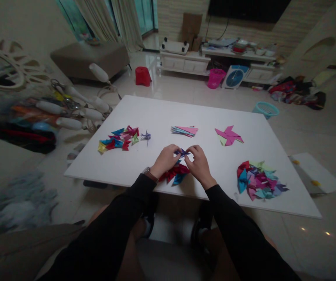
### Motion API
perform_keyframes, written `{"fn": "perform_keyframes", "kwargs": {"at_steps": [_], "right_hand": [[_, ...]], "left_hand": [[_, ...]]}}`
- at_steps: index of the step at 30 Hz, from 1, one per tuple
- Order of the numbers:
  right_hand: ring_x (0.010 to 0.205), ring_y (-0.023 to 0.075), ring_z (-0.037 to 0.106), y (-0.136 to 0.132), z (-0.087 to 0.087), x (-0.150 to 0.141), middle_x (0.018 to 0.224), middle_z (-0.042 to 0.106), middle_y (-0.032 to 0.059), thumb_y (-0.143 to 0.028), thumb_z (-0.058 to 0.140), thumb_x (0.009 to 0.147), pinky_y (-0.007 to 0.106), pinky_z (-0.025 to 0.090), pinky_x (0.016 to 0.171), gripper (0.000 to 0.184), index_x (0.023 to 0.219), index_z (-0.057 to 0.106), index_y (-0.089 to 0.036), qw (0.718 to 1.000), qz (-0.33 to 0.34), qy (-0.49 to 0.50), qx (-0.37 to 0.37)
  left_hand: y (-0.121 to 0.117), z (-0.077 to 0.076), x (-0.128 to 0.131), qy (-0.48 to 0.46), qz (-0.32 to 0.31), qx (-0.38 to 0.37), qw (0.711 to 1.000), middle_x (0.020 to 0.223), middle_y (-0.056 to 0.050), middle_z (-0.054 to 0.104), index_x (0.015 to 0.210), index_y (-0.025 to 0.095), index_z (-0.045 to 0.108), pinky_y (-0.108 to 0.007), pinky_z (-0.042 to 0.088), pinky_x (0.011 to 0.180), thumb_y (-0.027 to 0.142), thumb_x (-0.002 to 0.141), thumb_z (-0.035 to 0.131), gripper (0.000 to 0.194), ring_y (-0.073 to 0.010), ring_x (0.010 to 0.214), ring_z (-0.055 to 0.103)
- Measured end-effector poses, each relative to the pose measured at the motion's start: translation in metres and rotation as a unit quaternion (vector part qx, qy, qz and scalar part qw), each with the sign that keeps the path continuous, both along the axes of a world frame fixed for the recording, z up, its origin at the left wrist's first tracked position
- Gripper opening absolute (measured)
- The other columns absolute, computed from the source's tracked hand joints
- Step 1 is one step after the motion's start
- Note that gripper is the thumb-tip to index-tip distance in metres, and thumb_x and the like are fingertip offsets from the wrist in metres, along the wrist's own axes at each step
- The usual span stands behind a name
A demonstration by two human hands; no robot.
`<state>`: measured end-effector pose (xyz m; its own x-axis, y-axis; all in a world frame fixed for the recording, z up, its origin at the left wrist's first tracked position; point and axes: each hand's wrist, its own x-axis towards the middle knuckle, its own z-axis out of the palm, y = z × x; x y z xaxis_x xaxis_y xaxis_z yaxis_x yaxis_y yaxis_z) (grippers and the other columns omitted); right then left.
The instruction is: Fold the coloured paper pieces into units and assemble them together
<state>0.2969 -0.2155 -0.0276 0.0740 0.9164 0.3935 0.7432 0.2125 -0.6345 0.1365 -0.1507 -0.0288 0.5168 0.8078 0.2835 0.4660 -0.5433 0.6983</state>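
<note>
My left hand [165,159] and my right hand [198,164] meet over the middle of a white board [156,113], both pinching a small purple-blue folded paper piece [182,152] between their fingertips. Just below the hands lies a small pile of red and blue folded pieces [176,173]. Both arms wear black sleeves, and a watch sits on the left wrist.
On the board lie a heap of folded pieces [119,138] at the left, a stack of paper sheets [184,130], pink and green flat sheets [228,136], and a larger heap [258,180] at the right. A red stool [143,76] and baskets stand on the floor beyond.
</note>
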Motion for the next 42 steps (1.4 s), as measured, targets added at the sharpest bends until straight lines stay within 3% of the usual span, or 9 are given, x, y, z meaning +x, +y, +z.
{"fn": "perform_keyframes", "kwargs": {"at_steps": [10,18,25,32,42], "right_hand": [[0.099,0.0237,0.055,0.005,-0.003,-0.001,0.099,0.061,0.0075,-0.019,0.057,0.088,0.036,0.046,0.091,0.007,0.088,0.064,-0.021,0.998,0.003,-0.036,-0.058],[0.099,0.0238,0.055,0.005,-0.004,0.001,0.097,0.063,0.0069,-0.02,0.06,0.089,0.035,0.045,0.089,0.006,0.086,0.065,-0.021,0.997,-0.01,-0.052,-0.058],[0.099,0.0244,0.055,0.0,-0.003,-0.001,0.098,0.063,0.0071,-0.02,0.06,0.09,0.035,0.044,0.087,0.011,0.097,0.069,-0.02,0.997,0.009,-0.065,-0.051],[0.093,0.0244,0.055,-0.004,0.0,-0.001,0.09,0.067,0.0068,-0.02,0.058,0.093,0.035,0.043,0.084,0.015,0.088,0.071,-0.022,0.993,0.03,-0.101,-0.048],[0.093,0.0238,0.06,0.005,-0.002,0.008,0.092,0.074,0.0072,-0.021,0.059,0.092,0.034,0.044,0.084,0.015,0.091,0.074,-0.021,0.992,-0.01,-0.084,-0.089]], "left_hand": [[0.0,0.009,0.004,0.053,-0.031,-0.013,0.998,0.095,-0.006,0.071,0.09,0.019,0.069,-0.035,0.051,0.093,0.013,0.084,0.061,0.012,-0.0213,0.095,0.066],[0.001,0.01,0.006,-0.014,-0.04,-0.05,0.998,0.103,-0.005,0.073,0.109,0.02,0.061,-0.03,0.052,0.087,0.006,0.079,0.06,0.033,-0.019,0.095,0.068],[-0.005,0.007,0.001,0.023,-0.026,-0.047,0.998,0.091,-0.005,0.072,0.095,0.018,0.065,-0.031,0.052,0.083,0.009,0.078,0.059,0.02,-0.0194,0.086,0.067],[-0.006,0.008,0.002,0.007,-0.006,-0.106,0.994,0.087,-0.004,0.073,0.094,0.017,0.068,-0.029,0.052,0.079,0.008,0.076,0.061,0.021,-0.018,0.082,0.067],[0.006,0.006,0.014,-0.042,0.024,-0.185,0.982,0.091,-0.004,0.072,0.101,0.017,0.066,-0.026,0.052,0.07,0.012,0.076,0.065,0.026,-0.0155,0.076,0.066]]}}
